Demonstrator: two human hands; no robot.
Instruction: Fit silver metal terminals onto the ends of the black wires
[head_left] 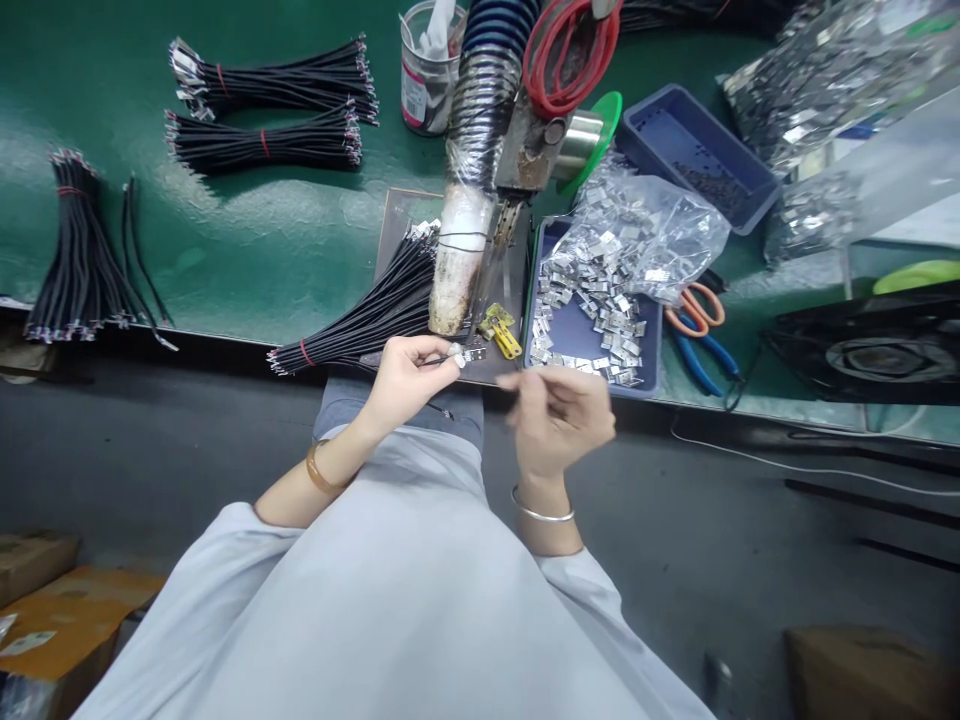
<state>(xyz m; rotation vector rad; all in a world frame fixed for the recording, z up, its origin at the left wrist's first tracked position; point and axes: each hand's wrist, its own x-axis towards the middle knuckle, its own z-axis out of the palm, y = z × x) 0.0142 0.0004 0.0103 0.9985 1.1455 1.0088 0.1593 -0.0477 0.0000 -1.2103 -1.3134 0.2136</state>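
My left hand (411,382) pinches a small metal USB connector (474,354) at the bench edge, its metal end pointing right. A thin black cable (441,409) hangs below that hand. To its right, my right hand (559,418) is in the air near the front of the connector tray, fingers curled and thumb against them. Its fingertips are blurred, so anything in them cannot be made out. A bundle of black cables (367,315) tied with a red band lies left of my left hand. A yellow clip-like tool (504,335) lies between the hands.
A blue tray (654,360) holds loose metal connectors (600,290) and a plastic bag (667,235). Above the hands stand a duct hose (471,150) and a metal fixture (529,150). Pliers (701,360), scissors (697,308), a second tray (694,130) and several cable bundles (262,145) surround them.
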